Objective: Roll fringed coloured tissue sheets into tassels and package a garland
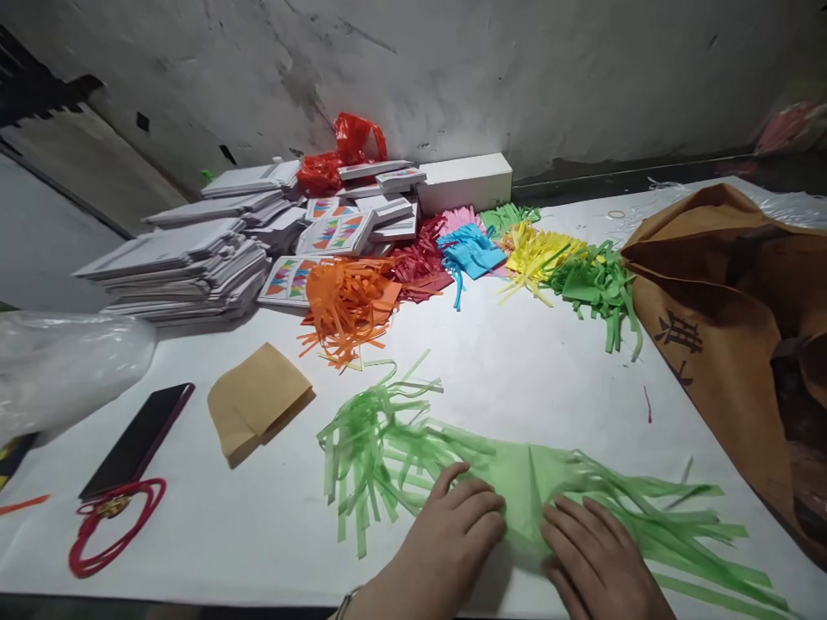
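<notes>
A light green tissue-paper tassel [520, 472] lies spread near the table's front edge, its plain middle creased and its cut strips fanning out to both sides. My left hand [460, 527] grips the left part of that plain middle with bent fingers. On the right part, my right hand [591, 551] has its fingers curled over the paper; both thumbs are mostly hidden. Just left of the sheet sits a bunch of loose green strips [368, 430], overlapping its fringe.
Orange [349, 301], dark red [423, 267], blue [470, 250], yellow [539, 250] and green tassels [594, 284] line the back. Stacked white packets [181, 258] stand back left. A brown envelope [258, 400], phone [139, 439] and red cord [116, 525] lie left; a brown bag [717, 284] sits right.
</notes>
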{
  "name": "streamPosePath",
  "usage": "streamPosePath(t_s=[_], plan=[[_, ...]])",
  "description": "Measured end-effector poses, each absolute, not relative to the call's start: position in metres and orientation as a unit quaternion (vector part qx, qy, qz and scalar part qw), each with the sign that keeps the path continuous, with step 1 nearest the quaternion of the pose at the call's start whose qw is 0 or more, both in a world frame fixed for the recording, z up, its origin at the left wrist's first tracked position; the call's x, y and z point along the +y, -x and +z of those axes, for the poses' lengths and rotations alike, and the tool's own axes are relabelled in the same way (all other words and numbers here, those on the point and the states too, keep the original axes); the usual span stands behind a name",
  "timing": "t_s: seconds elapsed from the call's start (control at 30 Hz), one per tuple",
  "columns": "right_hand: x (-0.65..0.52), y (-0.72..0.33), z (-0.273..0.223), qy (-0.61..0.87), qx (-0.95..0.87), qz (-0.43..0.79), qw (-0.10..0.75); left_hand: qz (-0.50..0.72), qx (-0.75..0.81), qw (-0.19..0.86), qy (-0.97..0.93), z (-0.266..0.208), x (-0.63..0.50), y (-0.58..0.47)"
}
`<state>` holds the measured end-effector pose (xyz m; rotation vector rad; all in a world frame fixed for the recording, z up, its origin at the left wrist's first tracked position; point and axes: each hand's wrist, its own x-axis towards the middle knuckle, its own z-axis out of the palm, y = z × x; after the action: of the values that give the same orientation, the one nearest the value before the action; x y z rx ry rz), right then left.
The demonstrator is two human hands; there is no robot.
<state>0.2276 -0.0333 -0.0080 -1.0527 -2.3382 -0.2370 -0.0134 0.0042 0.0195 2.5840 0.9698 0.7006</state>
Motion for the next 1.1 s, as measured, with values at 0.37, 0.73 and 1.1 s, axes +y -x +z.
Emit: streamPosePath(t_s=[0.37,0.73,1.1], plan=[[-0.009,-0.221,0.004,0.52,-0.792,-0.004,0.318,0.057,0.5,0.116,-0.857,0.033,0.035,0.005],[0.002,-0.223,0.016,0.641,-0.713,-0.177,0.223,-0.043,0.543,0.096,-0.833,0.036,0.064,-0.011],[-0.014,-0.187,-0.002,0.452,-0.828,-0.108,0.314,0.02,0.547,0.097,-0.832,0.046,0.068,-0.002]])
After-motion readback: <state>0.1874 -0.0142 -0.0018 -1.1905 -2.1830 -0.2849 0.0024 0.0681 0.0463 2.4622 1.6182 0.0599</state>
